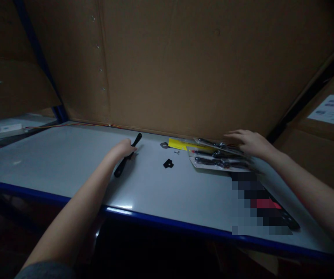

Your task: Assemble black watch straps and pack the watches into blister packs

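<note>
My left hand [123, 148] is closed around a long black bar-shaped tool [121, 167], which slants above the left-centre of the table; its exact kind is unclear. On the other side, my right hand [250, 141] has its fingers stretched out over the back right end of several flat packs [213, 161] with black tools inside. Whether it touches them I cannot tell. Between the hands lie a small black lobed plate [168, 164], a dark flat piece [164, 145] and a tiny shiny metal part [176, 152]. A yellow card [178, 144] lies partly under the packs.
The grey tabletop [68, 166] has a blue front edge [161, 221]. A pixelated black and red object [289, 221] lies at the front right. Cardboard [167, 69] walls the back, with thin coloured wires [91, 124] along its foot. A white item [4, 131] sits far left.
</note>
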Available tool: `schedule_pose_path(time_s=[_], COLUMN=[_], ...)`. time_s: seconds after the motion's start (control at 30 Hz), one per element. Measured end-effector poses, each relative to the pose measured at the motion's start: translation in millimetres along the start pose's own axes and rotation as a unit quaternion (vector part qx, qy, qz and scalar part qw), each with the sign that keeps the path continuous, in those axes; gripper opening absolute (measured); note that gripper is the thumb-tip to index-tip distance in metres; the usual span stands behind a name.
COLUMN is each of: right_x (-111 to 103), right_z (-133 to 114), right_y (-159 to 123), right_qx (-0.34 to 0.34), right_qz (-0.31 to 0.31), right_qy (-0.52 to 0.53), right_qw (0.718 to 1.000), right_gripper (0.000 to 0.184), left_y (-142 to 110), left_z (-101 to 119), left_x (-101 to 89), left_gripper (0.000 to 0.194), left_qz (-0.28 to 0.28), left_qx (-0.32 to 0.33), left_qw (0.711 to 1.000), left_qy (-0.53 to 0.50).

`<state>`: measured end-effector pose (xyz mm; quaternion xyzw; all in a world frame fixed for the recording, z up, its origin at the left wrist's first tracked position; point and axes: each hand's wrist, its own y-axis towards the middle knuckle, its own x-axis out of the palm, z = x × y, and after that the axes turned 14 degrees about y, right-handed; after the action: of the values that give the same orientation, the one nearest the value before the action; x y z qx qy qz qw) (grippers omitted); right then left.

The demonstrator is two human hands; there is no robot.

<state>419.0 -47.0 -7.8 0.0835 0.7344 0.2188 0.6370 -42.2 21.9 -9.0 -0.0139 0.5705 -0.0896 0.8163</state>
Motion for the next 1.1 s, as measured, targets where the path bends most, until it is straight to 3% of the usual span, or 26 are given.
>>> schedule_pose_path(time_s=[0.07, 0.17, 0.27, 0.37, 0.47, 0.57, 0.8, 1.1], right_x=[-3.0, 8.4, 37.1, 70.6, 95.9, 108.1, 113.0, 109.5], right_z=[-36.9, -98.5, -150.2, -178.0, -182.0, -173.0, -157.0, -164.0], right_y=[21.8, 57.2, 89.5, 113.7, 128.7, 137.0, 141.8, 136.8], right_qx=[-0.042, -0.104, -0.148, -0.123, -0.101, -0.075, -0.014, 0.007], right_qz=[0.013, -0.015, -0.106, -0.174, -0.205, -0.226, -0.241, -0.206], right_qy=[0.008, 0.080, 0.179, 0.198, 0.192, 0.182, 0.158, 0.200], right_qw=[0.999, 0.991, 0.967, 0.957, 0.954, 0.954, 0.958, 0.958], right_gripper=[0.049, 0.042, 0.038, 0.042, 0.051, 0.057, 0.055, 0.055], left_y=[-3.3, -9.2, -13.4, -14.9, -15.2, -14.9, -12.9, -12.6], left_z=[3.2, 9.3, 15.8, 21.8, 27.2, 31.4, 32.9, 32.2], left_x=[-0.1, -0.2, 2.4, 9.0, 16.1, 20.2, 20.7, 22.5], left_gripper=[0.014, 0.019, 0.019, 0.010, 0.017, 0.022, 0.022, 0.027], left_qz=[-0.033, -0.068, -0.110, -0.157, -0.193, -0.225, -0.255, -0.254], left_qx=[0.011, 0.062, 0.096, 0.083, 0.039, 0.013, 0.023, 0.034], left_qw=[0.986, 0.920, 0.859, 0.823, 0.803, 0.794, 0.788, 0.799], left_qy=[-0.161, -0.382, -0.490, -0.540, -0.562, -0.565, -0.560, -0.543])
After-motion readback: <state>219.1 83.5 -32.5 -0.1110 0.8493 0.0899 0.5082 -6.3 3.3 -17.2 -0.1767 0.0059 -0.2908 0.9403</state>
